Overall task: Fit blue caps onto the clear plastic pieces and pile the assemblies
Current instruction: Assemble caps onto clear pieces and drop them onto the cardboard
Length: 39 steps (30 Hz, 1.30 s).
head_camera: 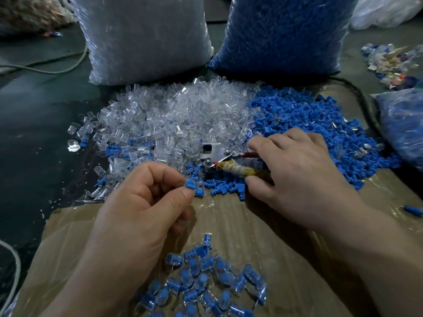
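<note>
pinched blue cap; stem lower-right

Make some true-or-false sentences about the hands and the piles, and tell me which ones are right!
1. The left hand pinches a blue cap. True.
2. The right hand is empty. False: it holds a tool.
3. The clear pieces lie left of the loose caps. True.
4. The assemblies sit in a bag. False: they lie on cardboard.
</note>
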Motion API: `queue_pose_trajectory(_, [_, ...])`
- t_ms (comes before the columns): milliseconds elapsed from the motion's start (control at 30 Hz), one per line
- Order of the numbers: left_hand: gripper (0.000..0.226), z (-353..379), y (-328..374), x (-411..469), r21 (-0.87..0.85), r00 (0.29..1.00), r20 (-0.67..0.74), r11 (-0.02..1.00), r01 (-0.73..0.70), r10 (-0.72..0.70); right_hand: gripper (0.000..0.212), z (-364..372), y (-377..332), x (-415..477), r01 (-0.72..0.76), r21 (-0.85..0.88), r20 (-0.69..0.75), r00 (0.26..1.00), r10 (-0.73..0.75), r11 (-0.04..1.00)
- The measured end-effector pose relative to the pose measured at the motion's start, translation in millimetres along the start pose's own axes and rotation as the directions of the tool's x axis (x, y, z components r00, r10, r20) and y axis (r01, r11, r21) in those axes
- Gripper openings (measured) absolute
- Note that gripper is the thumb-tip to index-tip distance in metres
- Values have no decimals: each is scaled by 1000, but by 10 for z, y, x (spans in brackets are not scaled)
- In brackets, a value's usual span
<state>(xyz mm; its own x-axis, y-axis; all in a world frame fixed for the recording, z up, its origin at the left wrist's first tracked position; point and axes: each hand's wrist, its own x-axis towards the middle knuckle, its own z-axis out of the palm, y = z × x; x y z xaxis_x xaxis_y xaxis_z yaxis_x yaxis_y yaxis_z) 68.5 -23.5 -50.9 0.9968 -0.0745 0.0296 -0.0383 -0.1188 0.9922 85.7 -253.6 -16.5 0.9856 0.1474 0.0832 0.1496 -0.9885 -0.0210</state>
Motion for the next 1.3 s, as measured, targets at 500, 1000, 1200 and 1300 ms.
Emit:
queue_pose_trajectory(500, [26,-19,11,8,-34,998,-42,999,-39,37,38,-192,-45,-194,111,259,-160,985,-71,960])
queue_pose_trajectory(1000, [26,-45,79,-37,47,986,-62,988,-149,152,52,-205,-82,-228,214,277,-65,977,-204,937])
queue_pose_trajectory(1200, [19,-49,110,-40,43,979,-28,979,-201,202,53,-180,-95,-231,248,257,-60,969,-241,934])
queue_pose_trajectory(1300, [22,-58,101,-50,61,982,-24,981,-183,185,54,-158,-103,-229,264,243,-69,964,-255,933])
